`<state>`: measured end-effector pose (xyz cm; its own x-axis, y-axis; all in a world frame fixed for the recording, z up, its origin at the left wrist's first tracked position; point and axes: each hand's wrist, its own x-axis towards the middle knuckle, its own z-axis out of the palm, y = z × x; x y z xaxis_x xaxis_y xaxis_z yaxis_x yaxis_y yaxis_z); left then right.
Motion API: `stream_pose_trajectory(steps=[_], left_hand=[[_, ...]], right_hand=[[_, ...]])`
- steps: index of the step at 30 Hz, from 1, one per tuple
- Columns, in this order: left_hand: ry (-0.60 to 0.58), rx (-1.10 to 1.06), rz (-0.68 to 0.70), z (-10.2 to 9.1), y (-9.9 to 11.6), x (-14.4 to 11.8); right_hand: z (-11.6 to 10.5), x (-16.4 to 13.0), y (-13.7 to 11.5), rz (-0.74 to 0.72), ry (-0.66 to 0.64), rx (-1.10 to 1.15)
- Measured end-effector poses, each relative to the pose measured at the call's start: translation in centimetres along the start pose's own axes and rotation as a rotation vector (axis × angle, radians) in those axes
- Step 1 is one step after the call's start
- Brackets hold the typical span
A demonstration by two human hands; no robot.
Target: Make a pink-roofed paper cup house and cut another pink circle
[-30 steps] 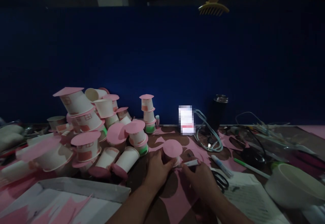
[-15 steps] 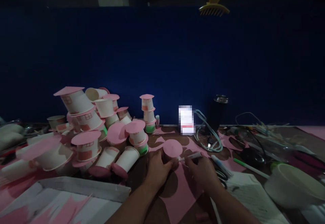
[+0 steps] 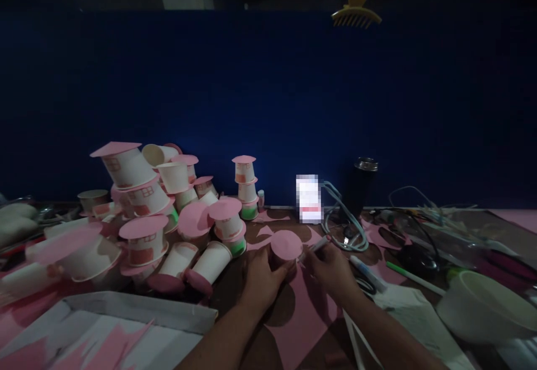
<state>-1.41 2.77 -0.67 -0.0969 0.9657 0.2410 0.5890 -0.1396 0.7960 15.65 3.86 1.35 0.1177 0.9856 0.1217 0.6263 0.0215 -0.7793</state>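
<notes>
A paper cup with a pink paper roof [image 3: 286, 245] is gripped at its side by my left hand [image 3: 263, 280], whose fingers wrap around it. Most of the cup's body is hidden behind the fingers and under the roof. My right hand [image 3: 330, 269] is closed around a thin whitish marker [image 3: 319, 243], its tip close to the roof's right edge; whether they touch I cannot tell. Beneath both hands lies a pink paper sheet with round cut-outs [image 3: 300, 331]. To the left are several white paper cups with pink roofs [image 3: 143, 241] and drawn windows, some stacked, some lying tipped.
At the front left sits a white tray [image 3: 142, 311] holding pink scraps. A lit phone [image 3: 309, 199], a coiled cable [image 3: 356, 235] and a dark bottle [image 3: 356, 191] stand behind. On the right are a large white cup [image 3: 474, 314], papers [image 3: 413, 314] and a green-ended stick [image 3: 413, 277].
The marker in my right hand has tilted more steeply, its rear end rising. The right hand has shifted slightly. My left hand keeps the cup in nearly the same place.
</notes>
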Motion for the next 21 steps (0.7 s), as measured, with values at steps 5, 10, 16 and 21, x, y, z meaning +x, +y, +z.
stream_pose_trajectory(steps=[5,10,16,21], left_hand=[[-0.004,-0.011,0.007,-0.1,0.2,0.0],[0.000,-0.025,-0.001,-0.1,0.2,0.1],[-0.001,-0.025,0.013,0.0,0.0,0.0],[0.003,-0.028,0.022,0.1,0.0,-0.1]], right_hand=[[0.0,0.9,0.0,-0.049,-0.014,-0.018],[0.2,1.9,0.1,0.003,-0.071,-0.005],[0.8,3.1,0.5,0.158,-0.206,0.057],[1.0,4.0,0.7,0.228,-0.240,0.109]])
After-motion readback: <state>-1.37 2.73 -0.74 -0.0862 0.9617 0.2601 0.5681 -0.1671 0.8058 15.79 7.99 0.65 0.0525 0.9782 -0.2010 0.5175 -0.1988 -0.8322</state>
